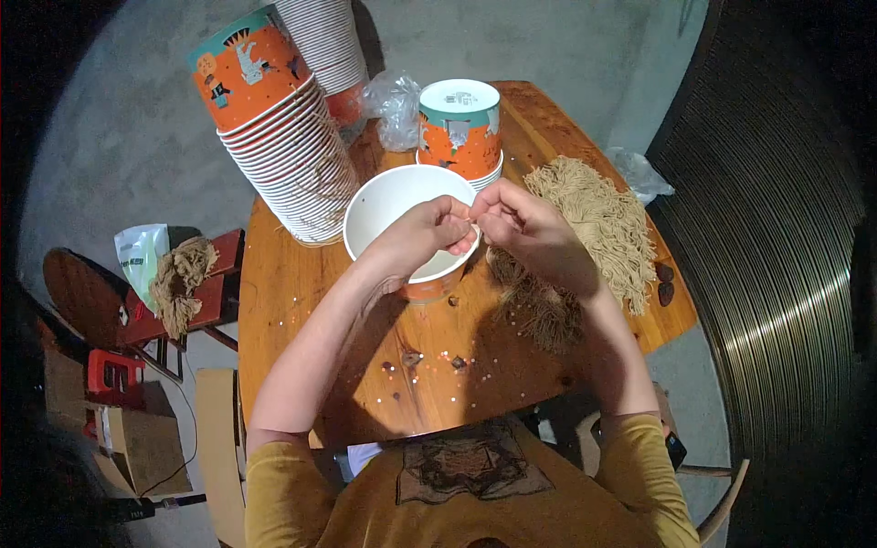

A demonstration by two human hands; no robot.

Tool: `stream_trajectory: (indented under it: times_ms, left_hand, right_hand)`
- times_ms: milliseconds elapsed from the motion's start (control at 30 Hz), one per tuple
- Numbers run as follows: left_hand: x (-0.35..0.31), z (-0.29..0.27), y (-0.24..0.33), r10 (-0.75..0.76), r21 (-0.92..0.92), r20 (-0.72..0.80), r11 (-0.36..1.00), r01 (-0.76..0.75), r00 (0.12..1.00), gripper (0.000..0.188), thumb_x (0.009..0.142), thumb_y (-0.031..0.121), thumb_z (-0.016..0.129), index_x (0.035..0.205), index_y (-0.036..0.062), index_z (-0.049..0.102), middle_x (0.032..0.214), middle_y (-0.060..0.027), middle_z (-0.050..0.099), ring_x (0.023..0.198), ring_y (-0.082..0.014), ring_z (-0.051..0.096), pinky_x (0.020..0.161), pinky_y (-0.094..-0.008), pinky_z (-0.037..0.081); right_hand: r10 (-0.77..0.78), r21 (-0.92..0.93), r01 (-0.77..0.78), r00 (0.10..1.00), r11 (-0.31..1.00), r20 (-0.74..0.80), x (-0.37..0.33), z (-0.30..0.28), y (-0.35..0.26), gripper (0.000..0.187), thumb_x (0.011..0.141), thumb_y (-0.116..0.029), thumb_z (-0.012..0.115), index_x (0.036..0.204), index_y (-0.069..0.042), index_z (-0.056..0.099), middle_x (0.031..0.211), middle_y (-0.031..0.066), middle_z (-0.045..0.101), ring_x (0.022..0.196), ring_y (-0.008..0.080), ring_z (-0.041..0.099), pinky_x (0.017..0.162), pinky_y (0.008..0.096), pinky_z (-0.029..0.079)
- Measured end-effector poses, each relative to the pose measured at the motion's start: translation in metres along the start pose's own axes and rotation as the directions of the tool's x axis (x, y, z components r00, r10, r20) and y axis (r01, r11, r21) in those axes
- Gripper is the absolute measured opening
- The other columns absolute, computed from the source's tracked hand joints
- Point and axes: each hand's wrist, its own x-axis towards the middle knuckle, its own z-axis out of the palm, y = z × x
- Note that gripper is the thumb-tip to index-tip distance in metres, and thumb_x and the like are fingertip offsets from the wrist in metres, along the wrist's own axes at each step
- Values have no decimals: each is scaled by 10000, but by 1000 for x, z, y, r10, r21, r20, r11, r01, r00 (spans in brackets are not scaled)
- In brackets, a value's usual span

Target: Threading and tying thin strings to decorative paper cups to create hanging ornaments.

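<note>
So I'm watching this from far off over the head camera, and my landmark is the open white bucket (379, 205), which sits mouth-up on the wooden bench (347, 393), partly hidden by the hands. The left hand (420, 236) is over the bucket's mouth, fingers curled in narrow. The right hand (539, 233) is at the bucket's right rim, thumb and fingers also drawn close, its fingertips right up against the left ones. Can't tell whether either hand is holding anything; whatever might be in there is too small to make out.

Around the bucket: just behind and to its left, a tall leaning stack of nested orange buckets (251, 78), upside down, with brownish strands along its side. Behind and a bit right, a shorter upside-down stack (459, 139). Further back there's a crumpled clear plastic bag (395, 114). Right of the bucket lies a pile of tan yarn (594, 219), with a darker brown bundle (553, 324) to the bucket's front right. Tiny pale bits (445, 353) are scattered in front of it.
</note>
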Motion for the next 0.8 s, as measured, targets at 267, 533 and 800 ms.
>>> stream_trajectory:
  times_ms: [267,533,800]
  left_hand:
    - [-1,-2,6,-60,167,6,984,58,998,165,907,147,563,972,-3,587,814,-1,582,714,-81,516,695,-225,441]
    - [-1,-2,-1,92,165,2,982,-91,996,212,887,149,615,1047,14,583,849,15,589,745,-48,516,682,-209,425]
    - [-4,3,4,17,192,-3,981,-16,1000,149,877,139,619,933,5,586,798,-4,576,718,-69,514,665,-205,424]
  right_hand:
    - [141,36,-147,982,989,121,20,-5,-8,110,888,-112,511,953,-30,544,738,-17,545,646,28,494,550,189,402]
    - [59,197,-82,991,977,122,21,-8,-7,107,889,-115,535,975,-56,554,725,-67,491,609,9,426,523,172,331]
    - [66,276,-73,997,958,37,18,-9,4,126,908,-131,528,1013,-63,551,746,-43,540,588,7,431,503,168,328]
